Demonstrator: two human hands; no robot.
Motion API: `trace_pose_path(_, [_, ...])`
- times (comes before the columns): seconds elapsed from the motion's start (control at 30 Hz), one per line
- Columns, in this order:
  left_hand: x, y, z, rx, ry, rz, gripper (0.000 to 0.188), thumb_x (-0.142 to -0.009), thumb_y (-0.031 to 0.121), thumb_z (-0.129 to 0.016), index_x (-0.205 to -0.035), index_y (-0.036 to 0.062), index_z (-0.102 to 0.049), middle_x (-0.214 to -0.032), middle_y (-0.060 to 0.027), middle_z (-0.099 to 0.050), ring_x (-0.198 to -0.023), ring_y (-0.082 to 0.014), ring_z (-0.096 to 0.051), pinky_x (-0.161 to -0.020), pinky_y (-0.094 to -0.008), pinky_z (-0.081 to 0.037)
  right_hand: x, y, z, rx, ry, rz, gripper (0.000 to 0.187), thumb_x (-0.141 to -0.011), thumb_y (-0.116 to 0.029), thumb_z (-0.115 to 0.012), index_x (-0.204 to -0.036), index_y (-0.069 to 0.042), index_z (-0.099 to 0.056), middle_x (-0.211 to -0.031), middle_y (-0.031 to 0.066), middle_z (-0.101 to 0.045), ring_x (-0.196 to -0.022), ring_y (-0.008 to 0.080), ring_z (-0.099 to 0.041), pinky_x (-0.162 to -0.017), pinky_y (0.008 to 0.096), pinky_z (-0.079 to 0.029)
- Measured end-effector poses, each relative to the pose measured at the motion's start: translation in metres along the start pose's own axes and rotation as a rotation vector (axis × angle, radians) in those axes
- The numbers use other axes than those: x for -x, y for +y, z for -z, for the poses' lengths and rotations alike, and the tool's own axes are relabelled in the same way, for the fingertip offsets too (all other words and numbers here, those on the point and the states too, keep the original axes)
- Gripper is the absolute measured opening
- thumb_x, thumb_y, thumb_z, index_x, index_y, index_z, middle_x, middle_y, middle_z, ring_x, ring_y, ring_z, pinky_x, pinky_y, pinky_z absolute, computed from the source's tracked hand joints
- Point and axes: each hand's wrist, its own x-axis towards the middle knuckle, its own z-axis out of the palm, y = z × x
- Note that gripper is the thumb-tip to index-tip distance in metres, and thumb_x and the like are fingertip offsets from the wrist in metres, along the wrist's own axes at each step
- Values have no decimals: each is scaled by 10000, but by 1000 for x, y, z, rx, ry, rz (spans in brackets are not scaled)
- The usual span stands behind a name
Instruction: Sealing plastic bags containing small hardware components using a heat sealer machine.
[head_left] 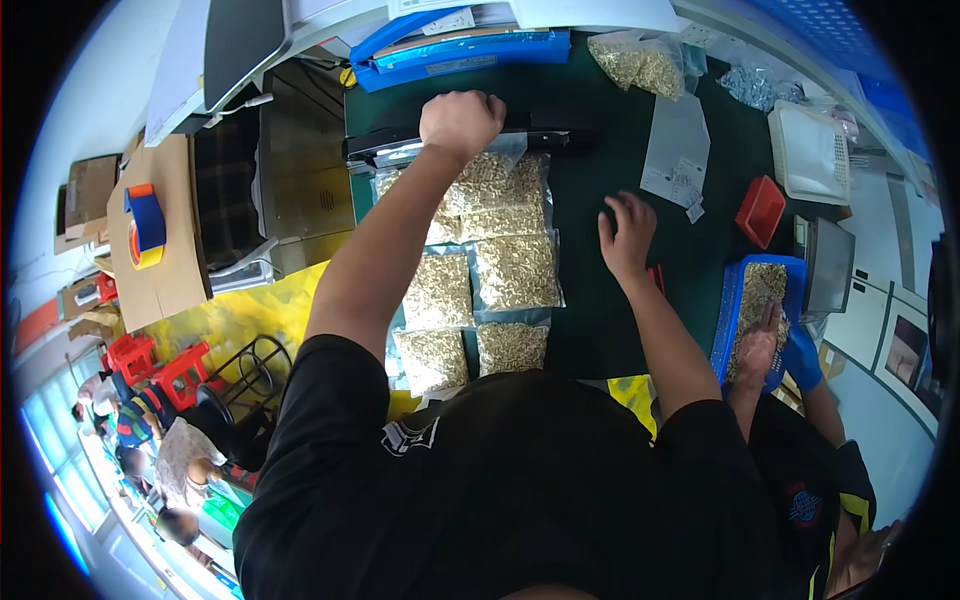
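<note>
My left hand (462, 122) is closed in a fist over the long black arm of a bag sealer (550, 138). Its fingers curl over the far side, partly hidden. The upper ends of clear plastic bags (500, 185), filled with small brass-coloured metal parts, reach up to the sealer. More filled bags (518, 270) lie below in two columns, joined in sheets, down to my body. My right hand (628, 235) hovers at or just above the dark green table (590, 320), right of the bags. It holds nothing, and its fingers are apart and slightly bent.
At the right, a co-worker's hands are at a blue bin (728, 300) of brass-coloured parts. A red tray (760, 212), a white basket (810, 150), a paper sheet (675, 150) and a bag of parts (640, 65) lie beyond. Far left stands a cardboard box (165, 230) with tape.
</note>
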Motion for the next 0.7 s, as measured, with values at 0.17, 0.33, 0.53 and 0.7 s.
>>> trace_pose_path(0.17, [-1, -2, -7, -30, 54, -6, 445, -971, 397, -457, -786, 117, -750, -803, -165, -736, -789, -385, -716, -756, -490, -577, 28, -9, -14, -60, -201, 31, 354, -883, -181, -713, -1218, -128, -613, -1274, 117, -565, -1193, 339, -535, -1048, 508, -398])
trace_pose_path(0.33, [-4, -1, -12, -69, 90, -9, 444, -971, 393, -449, -789, 121, -748, -781, -158, -732, -769, -381, -715, -742, -494, -577, 33, -15, -23, -20, -183, 74, 365, -885, -162, -678, -1232, -92, -587, -1351, 149, -515, -1312, 361, -487, -1185, 559, -320])
trace_pose_path(0.53, [-4, 0, -13, -109, 112, -14, 439, -964, 388, -445, -791, 131, -755, -778, -150, -735, -757, -370, -720, -721, -485, -580, 34, -10, -29, -63, -178, 82, 352, -873, -182, -675, -1202, -72, -619, -1345, 169, -519, -1300, 370, -490, -1188, 566, -326])
trace_pose_path(0.7, [-2, 3, -12, -125, 100, 4, 442, -960, 392, -443, -798, 134, -764, -802, -142, -745, -775, -354, -727, -725, -469, -578, 32, -11, -26, -50, -177, 83, 359, -876, -163, -674, -1215, -78, -592, -1340, 161, -512, -1295, 367, -498, -1184, 552, -344])
